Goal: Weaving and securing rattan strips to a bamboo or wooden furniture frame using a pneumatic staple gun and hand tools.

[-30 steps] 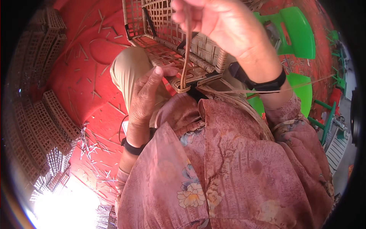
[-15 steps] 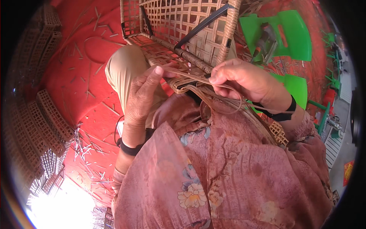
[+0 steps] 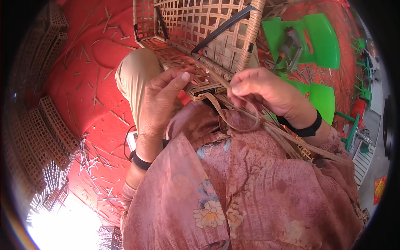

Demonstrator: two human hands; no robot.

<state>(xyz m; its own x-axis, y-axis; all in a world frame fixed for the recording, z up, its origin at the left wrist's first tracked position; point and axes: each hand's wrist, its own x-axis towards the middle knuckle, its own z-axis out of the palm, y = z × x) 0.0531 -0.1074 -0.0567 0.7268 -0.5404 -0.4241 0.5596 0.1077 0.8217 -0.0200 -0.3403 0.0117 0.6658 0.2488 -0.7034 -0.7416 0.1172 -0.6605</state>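
My right hand (image 3: pixel 266 89) pinches a thin rattan strip (image 3: pixel 218 79) between thumb and fingers. The strip slants up and left from the pinch, while a loop (image 3: pixel 246 128) hangs below it over my lap. My left hand (image 3: pixel 160 98) is closed, thumb against fingers, just left of the strip; what it holds, if anything, is hidden. Between the hands lies the near end of a woven rattan frame (image 3: pixel 204 89), with strips wound round its edge. Its upright lattice panel (image 3: pixel 191 18), braced by a black bar (image 3: pixel 223 29), stands beyond.
Several loose strips (image 3: pixel 287 139) trail under my right forearm. A power tool (image 3: pixel 289 46) lies on a green plastic chair (image 3: pixel 321 39) at right, with another green piece (image 3: pixel 321 102) nearer. Stacked woven lattice panels (image 3: pixel 37 141) stand at left. Cut scraps litter the red floor (image 3: pixel 100 75).
The strip that stretched between both hands now tilts up from my right hand, and its loop hangs lower. My left hand has shifted slightly right.
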